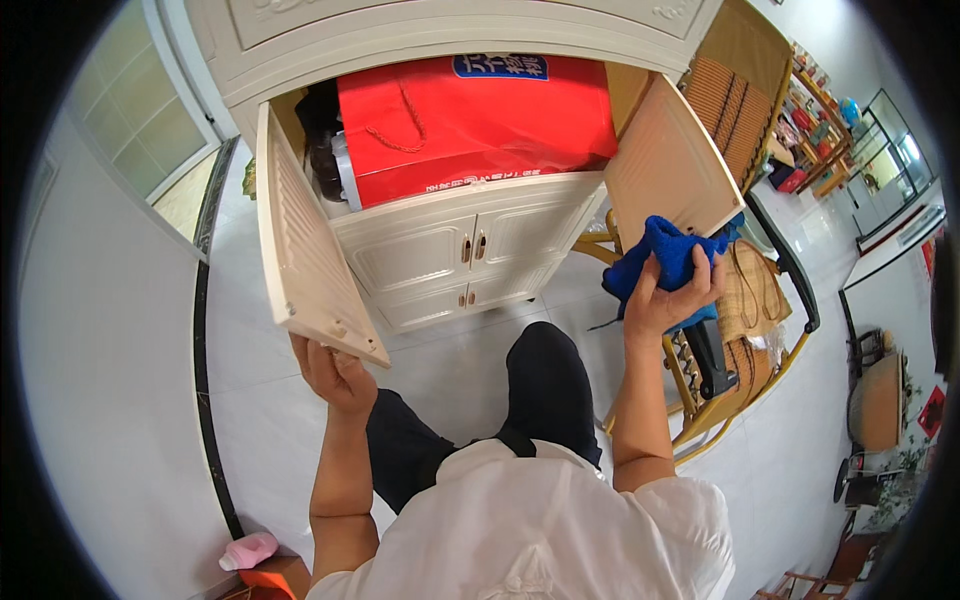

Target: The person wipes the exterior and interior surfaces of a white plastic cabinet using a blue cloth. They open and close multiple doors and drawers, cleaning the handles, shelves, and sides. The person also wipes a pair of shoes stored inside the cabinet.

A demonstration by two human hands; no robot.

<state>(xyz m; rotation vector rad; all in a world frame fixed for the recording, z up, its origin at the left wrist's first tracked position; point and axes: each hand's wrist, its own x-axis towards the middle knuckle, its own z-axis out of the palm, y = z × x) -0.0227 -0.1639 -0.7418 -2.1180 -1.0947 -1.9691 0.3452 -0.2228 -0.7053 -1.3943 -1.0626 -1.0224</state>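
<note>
Before me stands a cream-white cabinet (465,191) with its two upper doors swung outward. My left hand (337,373) grips the left cabinet door (319,247) at its free edge, the fingertips partly hidden behind it. In my right hand (671,296) is a bunched blue cloth (667,251), held against or very near the free edge of the right cabinet door (667,165); whether they touch is unclear. A red paper bag (480,120) with a cord handle and printing lies inside the compartment. Left of it is a dark, shiny object (322,150).
A folding recliner (720,360) with a yellow frame stands close by on the right, a woven bag (750,289) on it. Closed lower doors (409,251) sit beneath the compartment. Near the left wall, a pink bottle (251,551) lies by a cardboard box (289,574).
</note>
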